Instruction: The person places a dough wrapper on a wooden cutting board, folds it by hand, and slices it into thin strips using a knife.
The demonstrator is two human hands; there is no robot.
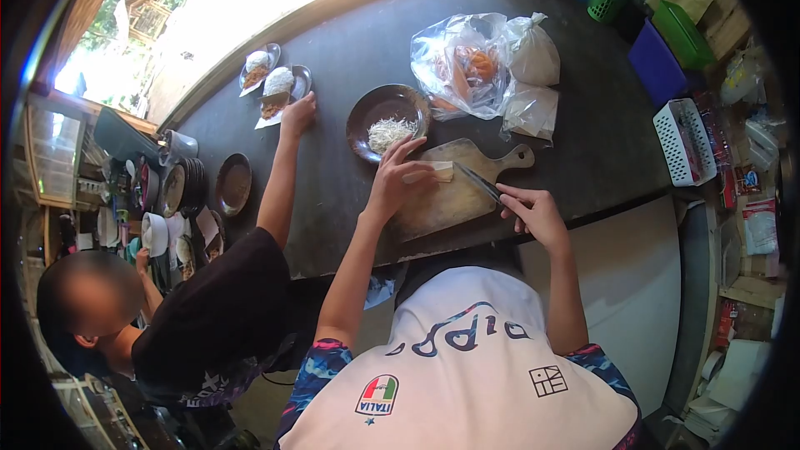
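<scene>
A wooden cutting board (pixel 467 204) with a handle lies in front of me at the table's near edge. On it rests a pale, oblong piece of food (pixel 442 172), its kind unclear. My left hand (pixel 395 182) grips that piece from the left, fingers bent over its end. In my right hand (pixel 536 215) is a knife (pixel 477 181), its blade pointing up and left, its tip close to the piece. Just beyond the board stands a brown bowl (pixel 360 117) with thin white shreds (pixel 390 133) in it.
A clear plastic bag (pixel 437 46) with orange contents and two pale bags (pixel 533 50) lie behind the board. Left, a co-worker's hand (pixel 298 114) touches a plate of rice (pixel 279 81). A white basket (pixel 685 142) stands at right.
</scene>
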